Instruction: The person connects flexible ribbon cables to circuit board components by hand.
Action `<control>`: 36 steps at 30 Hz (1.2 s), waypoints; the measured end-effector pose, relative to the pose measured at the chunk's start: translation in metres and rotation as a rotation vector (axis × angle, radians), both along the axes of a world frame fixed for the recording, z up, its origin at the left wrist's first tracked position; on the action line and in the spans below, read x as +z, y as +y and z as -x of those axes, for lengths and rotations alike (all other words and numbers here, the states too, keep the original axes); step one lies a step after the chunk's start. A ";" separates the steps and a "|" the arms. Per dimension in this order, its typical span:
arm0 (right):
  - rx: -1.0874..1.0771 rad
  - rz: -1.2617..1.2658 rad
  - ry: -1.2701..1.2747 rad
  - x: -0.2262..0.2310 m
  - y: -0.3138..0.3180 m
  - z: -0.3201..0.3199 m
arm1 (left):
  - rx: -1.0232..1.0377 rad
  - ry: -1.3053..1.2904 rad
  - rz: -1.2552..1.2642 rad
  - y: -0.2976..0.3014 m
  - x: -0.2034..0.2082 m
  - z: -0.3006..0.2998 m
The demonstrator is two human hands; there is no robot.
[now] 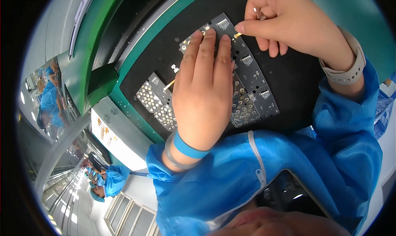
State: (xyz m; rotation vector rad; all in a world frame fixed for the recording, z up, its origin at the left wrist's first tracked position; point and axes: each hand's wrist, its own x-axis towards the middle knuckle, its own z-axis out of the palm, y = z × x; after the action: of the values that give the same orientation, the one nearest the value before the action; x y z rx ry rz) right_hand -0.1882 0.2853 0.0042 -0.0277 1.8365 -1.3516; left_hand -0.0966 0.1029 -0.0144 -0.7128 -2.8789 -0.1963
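Observation:
My left hand point(202, 83) lies palm down with its fingers stretched out over a panel of dark circuit boards point(248, 71), which it partly covers. The thumb and fingers of my right hand point(284, 23) pinch a small flex cable point(238, 35). Its yellow end touches or hovers just over the panel's upper right edge; I cannot tell which. A small silvery and brown piece shows between the curled fingers, perhaps the same part. Left of my left hand lies another board piece point(153, 96) with many round metal pads. Beside it are a yellow strip point(168, 85) and a small white piece point(174, 68).
The boards rest on a black mat point(292, 77) over a green surface point(344, 9). A green frame point(93, 50) and a white box point(117, 130) stand to the left. Beyond, people in blue workwear point(111, 181) sit along the room.

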 end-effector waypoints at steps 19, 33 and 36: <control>0.045 -0.063 -0.046 0.011 0.000 0.007 | 0.060 -0.077 0.000 0.008 0.005 0.000; 0.092 -0.084 -0.020 0.011 -0.001 0.010 | 0.031 -0.042 0.051 0.005 -0.001 0.000; 0.053 -0.092 -0.015 0.014 0.000 0.009 | 0.029 -0.007 0.110 0.007 -0.002 0.000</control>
State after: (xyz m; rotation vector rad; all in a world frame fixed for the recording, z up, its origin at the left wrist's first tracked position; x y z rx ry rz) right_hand -0.1969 0.2848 0.0181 -0.0184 1.8705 -1.2263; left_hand -0.0963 0.1104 -0.0165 -0.6900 -2.9237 -0.0366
